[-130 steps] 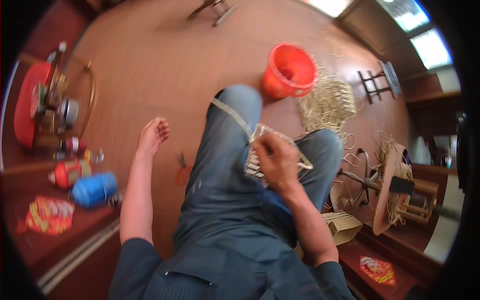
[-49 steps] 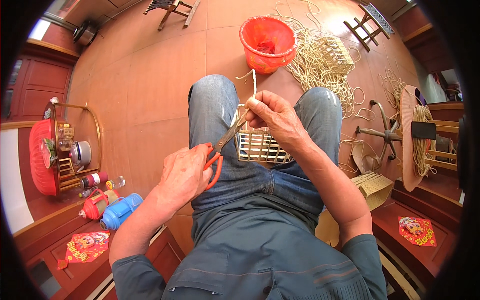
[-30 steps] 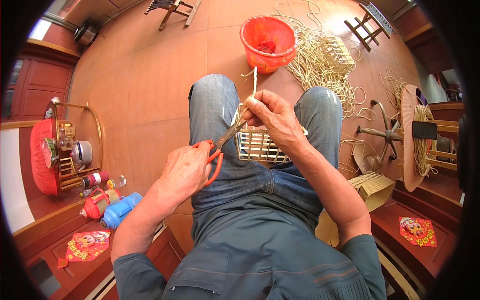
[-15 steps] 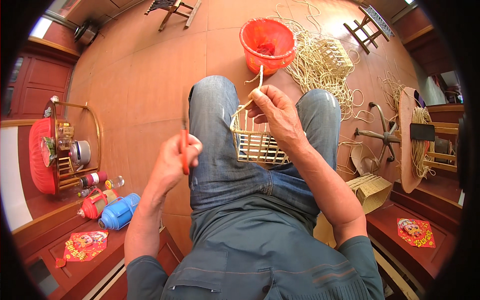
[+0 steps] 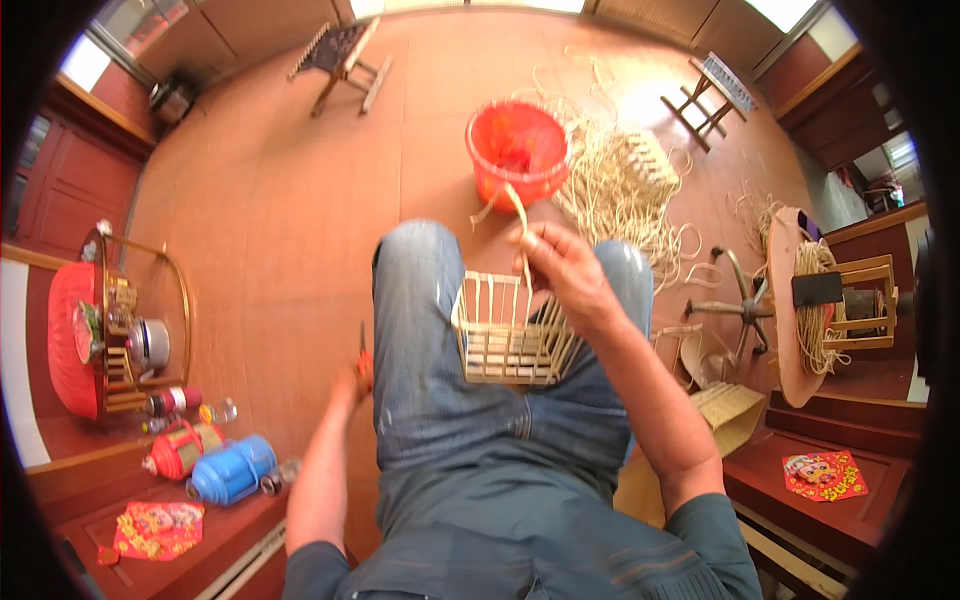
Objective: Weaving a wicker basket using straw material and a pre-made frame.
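Observation:
A half-woven basket of pale cord sits on my lap between my thighs. Rising from it is a strand of cord, pinched near its upper part by the thumb and fingers of my right hand. The strand's loose end sticks up toward the red bucket. Low beside my left thigh, my left hand is closed on orange-handled scissors. Their dark, narrow blade points away from me, and my leg stands close beside them.
Ahead stands a red bucket, with a heap of loose cord to its right. Folding stools stand farther off. Thermos flasks are at my left, and a woven box sits at my right.
My left hand has lowered the scissors from above my left thigh to beside it. My right hand still pinches the strand, now drawn more upright from the basket. The whole view has shifted.

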Action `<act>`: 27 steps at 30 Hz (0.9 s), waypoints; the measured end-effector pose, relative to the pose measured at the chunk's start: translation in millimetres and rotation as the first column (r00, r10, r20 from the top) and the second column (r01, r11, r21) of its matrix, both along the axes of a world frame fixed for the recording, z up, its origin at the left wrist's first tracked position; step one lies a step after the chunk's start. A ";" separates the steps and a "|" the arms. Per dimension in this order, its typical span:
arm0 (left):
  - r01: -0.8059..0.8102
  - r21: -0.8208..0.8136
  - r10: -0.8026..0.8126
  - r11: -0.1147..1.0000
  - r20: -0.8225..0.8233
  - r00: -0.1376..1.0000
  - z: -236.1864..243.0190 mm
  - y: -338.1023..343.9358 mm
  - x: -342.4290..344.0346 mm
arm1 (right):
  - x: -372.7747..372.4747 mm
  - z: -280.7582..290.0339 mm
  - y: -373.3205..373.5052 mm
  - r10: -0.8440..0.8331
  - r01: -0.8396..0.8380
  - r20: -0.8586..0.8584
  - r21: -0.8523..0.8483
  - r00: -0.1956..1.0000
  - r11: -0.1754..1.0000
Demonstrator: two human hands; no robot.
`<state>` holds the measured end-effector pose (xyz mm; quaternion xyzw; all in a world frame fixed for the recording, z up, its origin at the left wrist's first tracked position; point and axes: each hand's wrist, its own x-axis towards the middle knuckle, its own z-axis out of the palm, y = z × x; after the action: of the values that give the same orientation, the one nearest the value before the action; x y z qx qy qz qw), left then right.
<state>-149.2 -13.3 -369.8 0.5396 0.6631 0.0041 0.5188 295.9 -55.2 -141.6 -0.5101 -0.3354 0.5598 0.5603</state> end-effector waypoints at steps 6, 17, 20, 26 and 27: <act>0.189 -0.017 -0.187 0.982 -0.239 0.953 -76.7 -36.3 -3.8 | -10.0 14.0 20.4 0.006 -0.004 0.020 -0.117 1.000 0.993; -0.563 0.606 0.345 0.562 0.448 0.825 87.5 18.1 74.4 | -79.7 43.8 14.6 0.033 -0.251 0.692 0.216 0.721 0.944; -0.383 0.837 0.011 0.389 0.412 0.911 195.0 17.2 99.3 | -94.3 42.8 6.9 0.086 -0.360 0.757 0.205 0.648 0.910; 0.038 0.911 -0.465 0.411 0.173 0.868 257.7 7.5 145.3 | -98.4 36.4 -1.0 0.159 -0.425 0.798 0.131 0.582 0.896; 0.082 0.894 -0.448 0.441 0.139 0.883 253.3 8.6 146.1 | -93.3 36.2 -2.9 0.113 -0.412 0.811 0.167 0.574 0.896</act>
<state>-3.1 -4.7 -116.5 0.8142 0.3672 0.3525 0.2791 202.6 -58.1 -105.4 -0.5415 -0.7093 0.2915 0.3445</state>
